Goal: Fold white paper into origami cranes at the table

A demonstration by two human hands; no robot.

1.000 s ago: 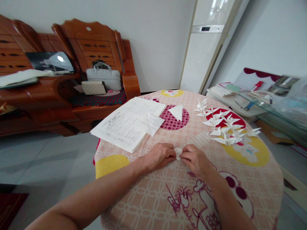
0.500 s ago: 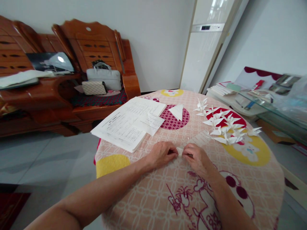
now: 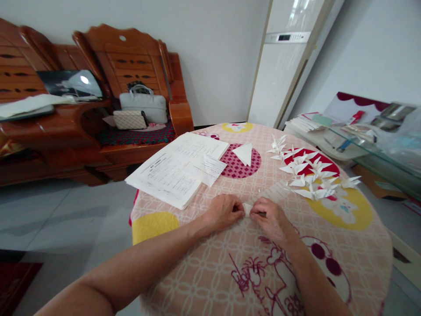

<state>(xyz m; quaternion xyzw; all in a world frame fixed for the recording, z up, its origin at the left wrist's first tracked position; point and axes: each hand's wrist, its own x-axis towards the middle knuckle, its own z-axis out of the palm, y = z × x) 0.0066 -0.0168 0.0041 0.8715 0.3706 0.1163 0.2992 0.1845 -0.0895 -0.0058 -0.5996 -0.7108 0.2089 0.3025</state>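
Note:
Both hands rest close together over the middle of the round table, pinching a small folded piece of white paper (image 3: 247, 210) between them. My left hand (image 3: 224, 211) is closed on its left edge, and my right hand (image 3: 270, 218) grips the right edge. The fingers cover much of the paper. Just beyond my right hand lies a clear ruler-like strip (image 3: 275, 190). Farther right sit several folded paper cranes (image 3: 311, 172). Ahead, a white paper triangle (image 3: 244, 154) lies flat on a purple checked circle of the cloth.
A stack of printed sheets (image 3: 171, 171) covers the table's left side, with a loose folded sheet (image 3: 213, 169) on top. The patterned tablecloth (image 3: 197, 267) drapes over the edge. A glass-topped side table (image 3: 371, 149) stands at right; a wooden sofa (image 3: 138, 57) holds bags behind.
The hands stay almost in place, still pinching the small folded paper. The whole view has shifted very slightly.

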